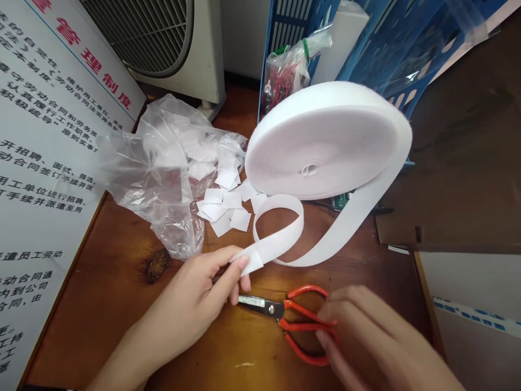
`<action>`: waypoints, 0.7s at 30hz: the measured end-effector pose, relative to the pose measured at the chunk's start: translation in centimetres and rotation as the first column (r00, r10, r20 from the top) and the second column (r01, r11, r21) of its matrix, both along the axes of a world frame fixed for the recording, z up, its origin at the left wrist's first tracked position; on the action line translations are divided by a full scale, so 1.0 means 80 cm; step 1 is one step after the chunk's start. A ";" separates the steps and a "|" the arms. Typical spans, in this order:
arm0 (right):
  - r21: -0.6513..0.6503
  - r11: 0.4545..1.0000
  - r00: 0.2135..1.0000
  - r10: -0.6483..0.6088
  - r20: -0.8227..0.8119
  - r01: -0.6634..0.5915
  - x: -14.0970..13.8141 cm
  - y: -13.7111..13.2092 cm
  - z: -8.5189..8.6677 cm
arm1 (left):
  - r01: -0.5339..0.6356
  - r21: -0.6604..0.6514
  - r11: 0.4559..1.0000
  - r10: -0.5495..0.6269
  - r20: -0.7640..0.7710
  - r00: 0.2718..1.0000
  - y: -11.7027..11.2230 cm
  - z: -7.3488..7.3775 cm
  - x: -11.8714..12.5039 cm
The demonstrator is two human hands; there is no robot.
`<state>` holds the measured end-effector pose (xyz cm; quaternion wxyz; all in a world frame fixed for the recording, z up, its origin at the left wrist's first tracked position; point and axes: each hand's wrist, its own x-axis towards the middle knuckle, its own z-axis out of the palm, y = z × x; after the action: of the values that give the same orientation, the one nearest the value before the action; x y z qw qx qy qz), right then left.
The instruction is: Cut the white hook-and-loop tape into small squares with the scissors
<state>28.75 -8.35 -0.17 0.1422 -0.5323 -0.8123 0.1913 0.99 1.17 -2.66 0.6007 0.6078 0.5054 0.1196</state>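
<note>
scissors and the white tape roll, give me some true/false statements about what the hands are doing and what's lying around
1. The left hand pinches the free end of the white strip. True.
2. The scissors have blue handles. False: the handles are red.
3. The right hand touches the scissors' handles as they lie on the wooden table. True.
4. The scissor blades are spread wide around the strip. False: the blades are closed and lie apart from it.
5. Small white squares lie beside a clear plastic bag. True.
6. The tape roll lies under the bag. False: it stands clear of the bag, to its right.
</note>
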 end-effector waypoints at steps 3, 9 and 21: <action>-0.042 0.999 0.996 -0.016 0.089 0.020 0.000 -0.035 -0.035 | -0.046 0.044 0.998 0.046 -0.008 0.999 0.008 0.001 -0.007; 0.066 0.985 0.967 -0.168 0.194 0.158 -0.018 -0.049 -0.076 | -0.071 0.022 0.997 0.071 -0.001 0.997 0.015 -0.002 -0.013; -0.389 0.897 0.961 -0.263 -0.087 0.210 0.026 -0.089 -0.069 | -0.169 0.071 0.983 0.173 -0.057 0.983 0.016 -0.006 -0.018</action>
<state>30.80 -15.45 -5.67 0.1155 -0.6302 -0.6776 0.3610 -0.43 2.47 -3.15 0.5517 0.5849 0.5703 0.1680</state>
